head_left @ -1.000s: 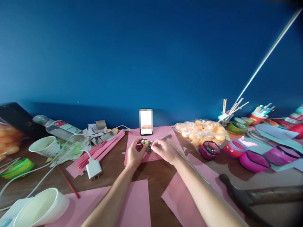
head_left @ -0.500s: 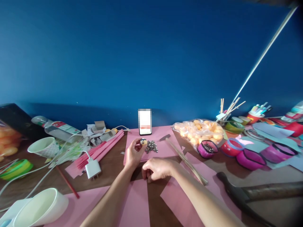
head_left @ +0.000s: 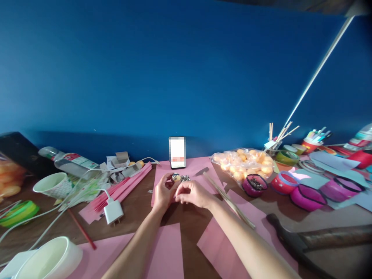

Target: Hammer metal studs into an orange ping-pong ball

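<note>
A small round piece, yellow with dark and pale patches point(head_left: 176, 177), sits between the thumb and fingertips of my left hand point(head_left: 163, 192). My right hand point(head_left: 195, 193) is close beside it, thumb and fingers drawn together in a pinch; whatever they hold, if anything, is too small to make out. Just beyond both hands lies a heap of shiny metal bits point(head_left: 185, 178), partly covered by my right hand. The heap rests on a pink sheet point(head_left: 200, 162) on the brown table.
A phone point(head_left: 177, 153) stands against the blue wall. Rightward are a flat blade point(head_left: 202, 171), thin sticks point(head_left: 229, 200), a bag of orange balls point(head_left: 247, 164), small purple containers point(head_left: 308, 197) and a hammer point(head_left: 319, 237). Leftward are a white charger point(head_left: 113, 211), pink strips point(head_left: 124, 190) and a cup point(head_left: 52, 184).
My right hand has moved up and forward, from near the table's middle to beside my left hand, and covers part of the metal heap. My left hand still holds the round piece.
</note>
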Motion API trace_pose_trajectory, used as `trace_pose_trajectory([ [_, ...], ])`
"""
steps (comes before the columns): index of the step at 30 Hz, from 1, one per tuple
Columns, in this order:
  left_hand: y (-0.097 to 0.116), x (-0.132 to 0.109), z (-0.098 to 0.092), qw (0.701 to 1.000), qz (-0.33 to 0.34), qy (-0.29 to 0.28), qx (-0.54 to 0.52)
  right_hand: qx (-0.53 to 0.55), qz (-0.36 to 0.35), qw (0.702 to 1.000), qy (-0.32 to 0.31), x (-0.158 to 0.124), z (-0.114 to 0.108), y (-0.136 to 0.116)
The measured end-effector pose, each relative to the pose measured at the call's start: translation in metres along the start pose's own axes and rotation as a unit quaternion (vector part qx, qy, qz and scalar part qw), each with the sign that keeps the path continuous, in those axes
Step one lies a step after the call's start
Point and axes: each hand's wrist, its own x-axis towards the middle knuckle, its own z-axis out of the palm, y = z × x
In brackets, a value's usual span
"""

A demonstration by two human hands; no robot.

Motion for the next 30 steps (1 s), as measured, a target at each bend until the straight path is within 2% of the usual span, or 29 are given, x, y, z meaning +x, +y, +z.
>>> trace_pose_trajectory([
  [4, 0.006, -0.001, -0.001, 1.000, 0.007, -0.016, 0.008, 0.057, 0.006, 0.981, 0.186, 0.007, -0.005, 0.012],
  [7, 0.012, -0.003, 0.000, 1.000, 0.005, -0.026, 0.010, 0.066, 0.021, 0.968, 0.240, 0.010, -0.008, 0.018],
  [12, 0.013, -0.005, 0.001, 0.999, 0.030, -0.032, 0.029, 0.065, 0.003, 0.970, 0.235, 0.011, -0.007, 0.023],
  [21, 0.006, -0.006, 0.003, 0.996, 0.059, -0.033, 0.058, -0.038, -0.030, 0.973, 0.227, 0.009, -0.005, 0.019],
  [30, 0.003, -0.005, 0.003, 0.994, 0.088, -0.038, 0.058, 0.010, -0.017, 0.978, 0.207, 0.013, -0.004, 0.027],
])
